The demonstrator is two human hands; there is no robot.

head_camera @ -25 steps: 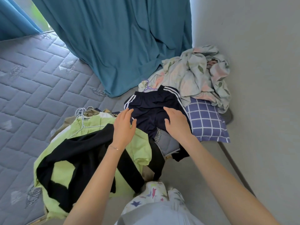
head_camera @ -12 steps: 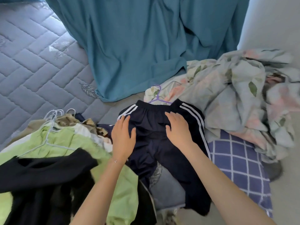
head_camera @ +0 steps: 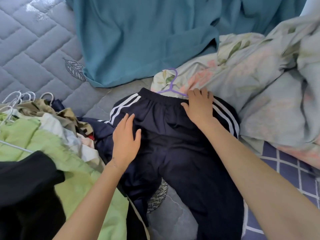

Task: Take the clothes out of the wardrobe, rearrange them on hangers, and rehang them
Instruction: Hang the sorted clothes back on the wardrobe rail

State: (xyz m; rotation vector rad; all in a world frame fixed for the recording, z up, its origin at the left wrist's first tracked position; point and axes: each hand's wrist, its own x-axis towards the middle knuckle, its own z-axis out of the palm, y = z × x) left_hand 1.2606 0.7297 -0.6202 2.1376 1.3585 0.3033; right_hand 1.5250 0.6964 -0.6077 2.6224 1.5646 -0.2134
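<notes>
At the far left the quilted mattress (head_camera: 26, 49) lies bare in part; on it sits a heap of clothes, with white wire hangers (head_camera: 17, 99) poking out at the top, a lime-green garment (head_camera: 34, 135) below them and a black garment (head_camera: 26, 187) lying across its lower edge; a teal curtain (head_camera: 138, 40) drapes down onto the mattress behind. In the middle the navy track trousers (head_camera: 173, 144) (white stripes down each side) lie spread flat on the mattress, waistband away from the person, touching the heap on their left; the left hand (head_camera: 125, 135) rests palm-down on the left hip of the trousers, fingers straight and close together, gripping nothing. A purple hanger (head_camera: 171, 84) pokes out above the waistband, its hook lying on the floral bedding (head_camera: 251, 75); the right hand (head_camera: 199, 106) presses flat on the right end of the waistband, fingers spread and reaching its edge just beside the hanger, with nothing held in it. A blue checked cloth (head_camera: 285, 170) lies at the lower right, partly under the bedding.
</notes>
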